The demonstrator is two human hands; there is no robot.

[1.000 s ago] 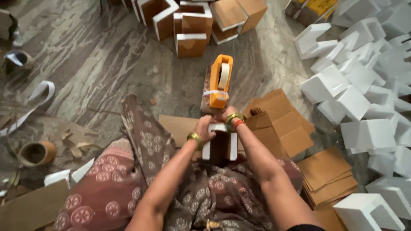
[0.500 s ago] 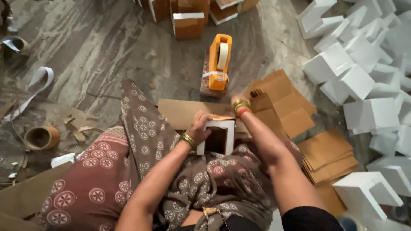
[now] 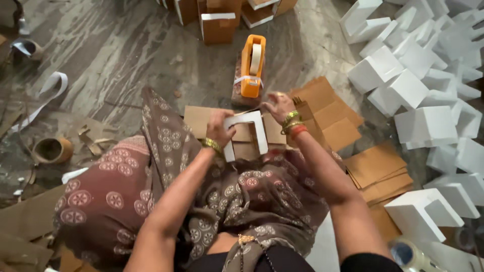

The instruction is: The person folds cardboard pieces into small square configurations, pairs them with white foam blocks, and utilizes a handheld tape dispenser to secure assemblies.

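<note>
While the white L-shaped foam corner piece [image 3: 247, 132] sits on a flat brown cardboard sheet [image 3: 199, 121] over the lap, left hand [image 3: 220, 130] clamps its left edge, right hand [image 3: 279, 106] open w/ fingers spread just beside it, orange tape dispenser [image 3: 251, 65] near, white foam blocks [image 3: 423, 75] & cardboard stack [image 3: 378, 171] to the right.

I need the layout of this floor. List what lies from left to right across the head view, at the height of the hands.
Empty tape core → left hand → white foam corner piece → right hand → flat cardboard sheets → pile of white foam pieces.
</note>
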